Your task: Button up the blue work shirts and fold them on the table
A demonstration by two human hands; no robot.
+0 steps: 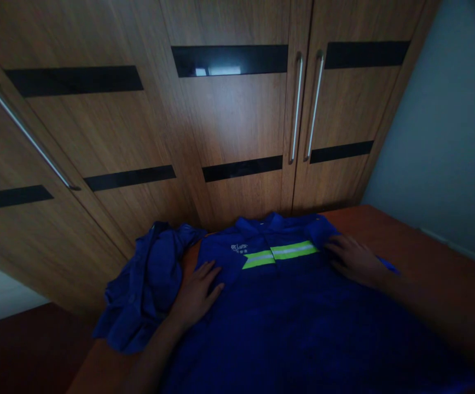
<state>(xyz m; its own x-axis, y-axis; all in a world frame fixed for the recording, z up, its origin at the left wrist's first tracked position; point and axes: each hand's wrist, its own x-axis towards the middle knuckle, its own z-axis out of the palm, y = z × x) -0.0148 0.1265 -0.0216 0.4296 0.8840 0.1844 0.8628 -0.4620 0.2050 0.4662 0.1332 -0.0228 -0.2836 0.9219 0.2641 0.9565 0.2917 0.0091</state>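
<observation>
A dark blue work jacket [262, 295] lies spread front side up, its collar toward the wardrobe. Across its chest runs a yellow-green and silver reflective band, and a small pale logo sits on the left part. My left hand [198, 293] rests on the jacket's left side with the fingers stretched out. At the right shoulder, my right hand [354, 260] lies on the cloth near the end of the band, its fingers extended and a little blurred. The lower part of the jacket fades into shadow.
Another blue garment [147, 284] lies crumpled on the left of the reddish-brown wooden surface [385, 230]. Behind stands a wooden wardrobe [237, 120] with black strips and long metal handles [297, 109]. A pale wall [438, 148] is at the right.
</observation>
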